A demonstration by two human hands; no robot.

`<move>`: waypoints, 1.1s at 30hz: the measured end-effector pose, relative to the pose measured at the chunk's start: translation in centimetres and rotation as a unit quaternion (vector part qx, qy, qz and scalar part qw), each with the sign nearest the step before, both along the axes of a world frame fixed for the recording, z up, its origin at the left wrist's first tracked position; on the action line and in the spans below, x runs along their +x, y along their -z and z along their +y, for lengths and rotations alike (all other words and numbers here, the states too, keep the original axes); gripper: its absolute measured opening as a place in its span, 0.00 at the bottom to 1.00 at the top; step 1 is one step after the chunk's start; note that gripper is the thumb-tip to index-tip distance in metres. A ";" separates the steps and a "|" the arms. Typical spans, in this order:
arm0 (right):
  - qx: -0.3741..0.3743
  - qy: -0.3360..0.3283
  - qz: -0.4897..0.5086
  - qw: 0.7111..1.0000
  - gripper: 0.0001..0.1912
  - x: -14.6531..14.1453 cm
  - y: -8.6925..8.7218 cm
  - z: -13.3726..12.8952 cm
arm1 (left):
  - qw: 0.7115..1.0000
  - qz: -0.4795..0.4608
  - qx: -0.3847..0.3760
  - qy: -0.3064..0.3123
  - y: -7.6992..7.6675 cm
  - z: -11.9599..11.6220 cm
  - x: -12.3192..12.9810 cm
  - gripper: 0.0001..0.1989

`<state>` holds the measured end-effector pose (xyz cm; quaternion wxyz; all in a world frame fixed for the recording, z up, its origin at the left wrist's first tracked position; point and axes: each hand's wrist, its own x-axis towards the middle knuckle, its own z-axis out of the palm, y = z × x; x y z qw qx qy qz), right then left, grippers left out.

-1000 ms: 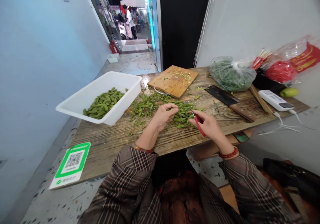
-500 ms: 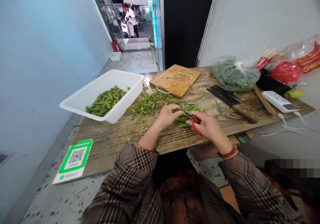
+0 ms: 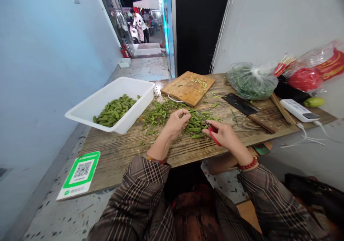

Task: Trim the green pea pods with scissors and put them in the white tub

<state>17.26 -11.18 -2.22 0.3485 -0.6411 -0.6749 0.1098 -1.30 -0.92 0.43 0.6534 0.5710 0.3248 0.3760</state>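
Head view: gripping red scissors [image 3: 214, 138] in right hand [image 3: 224, 133]; curling left hand [image 3: 176, 123] by green pods [image 3: 195, 128], cannot tell if grasping any.

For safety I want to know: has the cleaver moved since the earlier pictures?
No, the cleaver keeps its place on the table beside the cutting board.

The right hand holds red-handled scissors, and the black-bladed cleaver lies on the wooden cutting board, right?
No: the head view shows the black-bladed cleaver on the brown wooden table. The right hand does hold the red-handled scissors.
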 end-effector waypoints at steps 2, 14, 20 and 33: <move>0.013 0.027 0.019 0.999 0.25 -0.1 0.4 -0.1 | 0.997 -0.056 -0.056 0.001 0.0 0.1 -0.1 0.10; 0.044 0.011 0.050 0.998 0.23 -2.2 0.8 0.6 | 0.991 -0.100 -0.088 0.029 0.2 -0.5 0.3 0.13; 0.060 0.030 0.076 0.995 0.23 -2.9 0.8 1.0 | 0.992 -0.087 -0.082 0.049 0.3 -0.9 0.6 0.12; 0.052 0.023 0.033 0.998 0.23 -2.2 1.5 0.4 | 0.992 -0.095 -0.075 0.025 0.4 -0.2 0.4 0.10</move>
